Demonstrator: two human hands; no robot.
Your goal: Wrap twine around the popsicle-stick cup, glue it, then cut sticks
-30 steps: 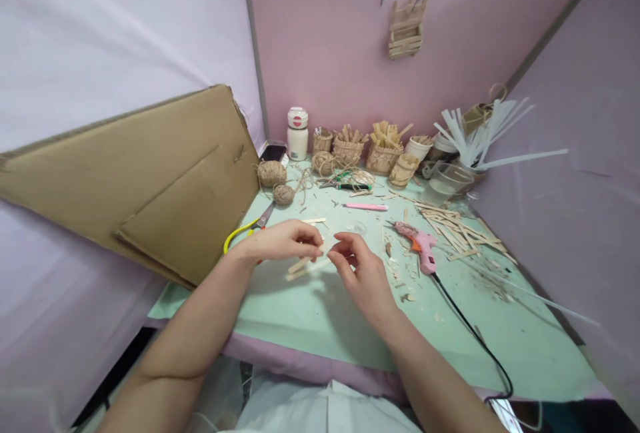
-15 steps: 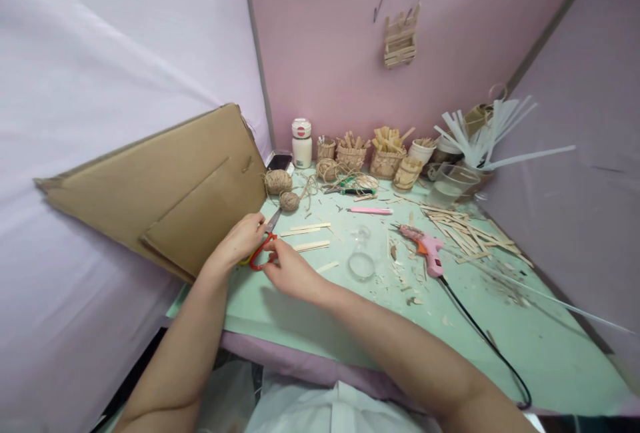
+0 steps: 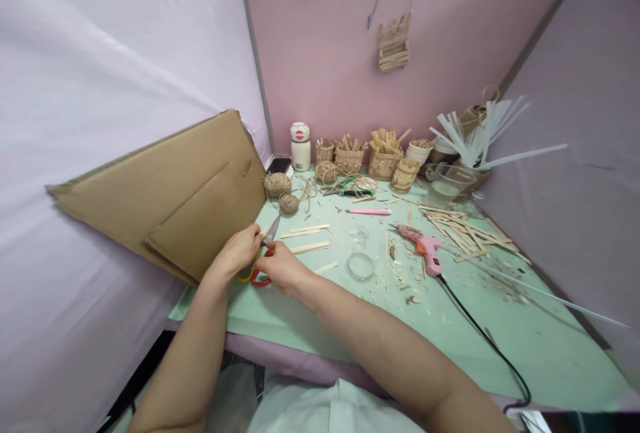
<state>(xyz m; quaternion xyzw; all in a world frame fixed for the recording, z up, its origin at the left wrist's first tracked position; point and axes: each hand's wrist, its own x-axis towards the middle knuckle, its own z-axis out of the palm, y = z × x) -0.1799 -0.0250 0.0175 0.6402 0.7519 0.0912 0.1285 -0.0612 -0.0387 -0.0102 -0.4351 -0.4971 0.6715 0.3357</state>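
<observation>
Beside cardboard (image 3: 193, 186), right hand (image 3: 286, 266) holding part-hidden scissors (image 3: 271, 236), left hand (image 3: 240, 250), grip impossible to tell

The left hand (image 3: 238, 250) and right hand (image 3: 284, 266) have moved from the middle of the frame to left of centre, and their fingers now meet at the scissors (image 3: 271, 233). The scissors' red handle (image 3: 260, 280) sits lower than half a second ago. Pale wooden strips (image 3: 311, 247), first beneath the hands, now lie uncovered on the desk (image 3: 440, 320).
</observation>
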